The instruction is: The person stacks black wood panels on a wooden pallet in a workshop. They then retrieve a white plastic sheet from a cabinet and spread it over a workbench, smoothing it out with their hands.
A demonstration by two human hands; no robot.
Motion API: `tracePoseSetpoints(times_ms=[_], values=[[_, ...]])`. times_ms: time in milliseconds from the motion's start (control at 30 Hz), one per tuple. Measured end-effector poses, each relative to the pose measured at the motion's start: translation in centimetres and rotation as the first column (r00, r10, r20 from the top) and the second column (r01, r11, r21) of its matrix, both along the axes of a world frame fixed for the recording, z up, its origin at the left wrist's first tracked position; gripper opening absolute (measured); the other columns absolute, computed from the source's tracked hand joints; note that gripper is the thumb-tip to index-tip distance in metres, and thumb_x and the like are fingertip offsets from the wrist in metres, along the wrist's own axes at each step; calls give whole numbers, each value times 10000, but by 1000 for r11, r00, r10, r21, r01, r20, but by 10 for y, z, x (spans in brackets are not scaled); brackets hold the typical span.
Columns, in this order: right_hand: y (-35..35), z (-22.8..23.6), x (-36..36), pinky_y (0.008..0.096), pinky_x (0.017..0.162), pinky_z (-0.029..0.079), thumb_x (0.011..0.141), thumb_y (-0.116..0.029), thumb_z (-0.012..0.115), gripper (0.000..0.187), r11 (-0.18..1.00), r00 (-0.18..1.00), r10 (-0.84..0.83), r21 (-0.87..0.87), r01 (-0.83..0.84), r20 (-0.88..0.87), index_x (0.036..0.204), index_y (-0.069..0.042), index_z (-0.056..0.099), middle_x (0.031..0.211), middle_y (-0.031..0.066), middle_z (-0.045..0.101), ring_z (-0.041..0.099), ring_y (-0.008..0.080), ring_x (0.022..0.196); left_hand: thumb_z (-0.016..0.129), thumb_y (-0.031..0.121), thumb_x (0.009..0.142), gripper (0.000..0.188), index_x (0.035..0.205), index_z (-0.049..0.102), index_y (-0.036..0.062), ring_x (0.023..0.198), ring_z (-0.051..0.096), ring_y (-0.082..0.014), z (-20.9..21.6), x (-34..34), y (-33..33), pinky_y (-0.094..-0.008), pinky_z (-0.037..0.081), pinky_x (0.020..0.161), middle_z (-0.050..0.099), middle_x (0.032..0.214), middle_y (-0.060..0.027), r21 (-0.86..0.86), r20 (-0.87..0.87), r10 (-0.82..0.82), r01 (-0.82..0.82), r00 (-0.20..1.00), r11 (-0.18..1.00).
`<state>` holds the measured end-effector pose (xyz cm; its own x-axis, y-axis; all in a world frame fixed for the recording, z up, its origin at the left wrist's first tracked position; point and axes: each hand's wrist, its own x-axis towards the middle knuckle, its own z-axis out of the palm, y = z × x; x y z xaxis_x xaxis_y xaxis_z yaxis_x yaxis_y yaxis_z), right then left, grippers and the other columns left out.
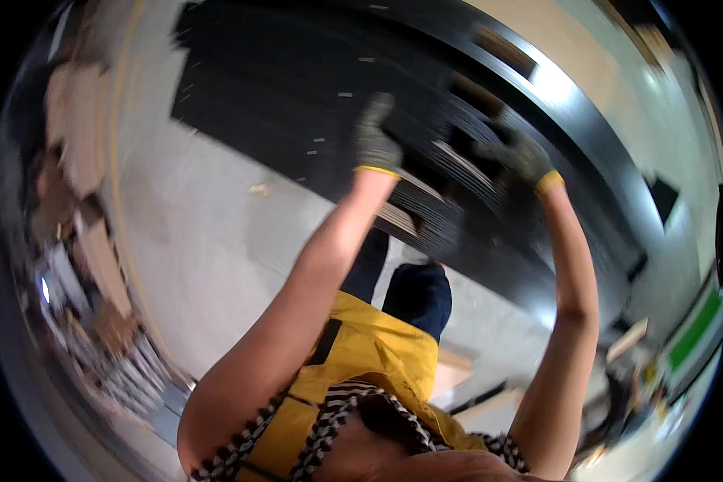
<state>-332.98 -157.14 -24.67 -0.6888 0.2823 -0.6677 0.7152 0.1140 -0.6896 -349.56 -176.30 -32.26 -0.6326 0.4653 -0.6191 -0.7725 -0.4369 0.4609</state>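
A stack of black flat panels (257,88) lies in front of me, with several rectangular cut-outs through it. Layered edges show around the openings, and pale strips line some of them. My left hand (377,140), in a dark grey-green glove with a yellow cuff, is over the panels just left of the cut-outs. Its fingers look stretched forward, though motion blurs them. My right hand (524,157), gloved alike, is at the right side of the cut-outs. Its blurred fingers reach left and look apart. I see nothing held in either hand; contact with the panels is unclear.
Brown cardboard pieces (76,128) and mixed scraps (108,329) line the left side, beyond a yellow floor line (116,161). A small pale scrap (258,190) lies on the grey floor. At the lower right are a green panel (695,329) and blurred clutter.
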Motion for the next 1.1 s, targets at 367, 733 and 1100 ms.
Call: tracePoseSetpoints(times_ms=[367,733,1100], values=[[-4,64,42,361,860,517,749,-617,656,624,748,950,-21,626,221,-311,1136,-127,662,1066,113,667,646,255,975,610,308,862,341,1089,645,57,1054,598,-272,17,-9,18,-443,448,979,650,1125,-101,37,118,-192,189,974,981],[-153,-29,296,469,969,446,842,-319,679,508,-416,-444,-885,-668,617,141,1226,-21,530,1230,173,542,524,307,1131,607,401,804,520,1251,579,138,1232,464,-331,12,-14,18,-565,323,1033,557,1305,-86,-132,95,-253,264,963,955],[-93,-88,311,553,1052,326,799,-214,687,508,-368,-683,-722,-898,240,113,1255,-57,527,1277,144,540,476,353,1191,616,389,811,499,1234,585,126,1225,466,-327,17,-8,22,-545,338,1021,557,1300,-85,-183,63,-245,253,967,950]])
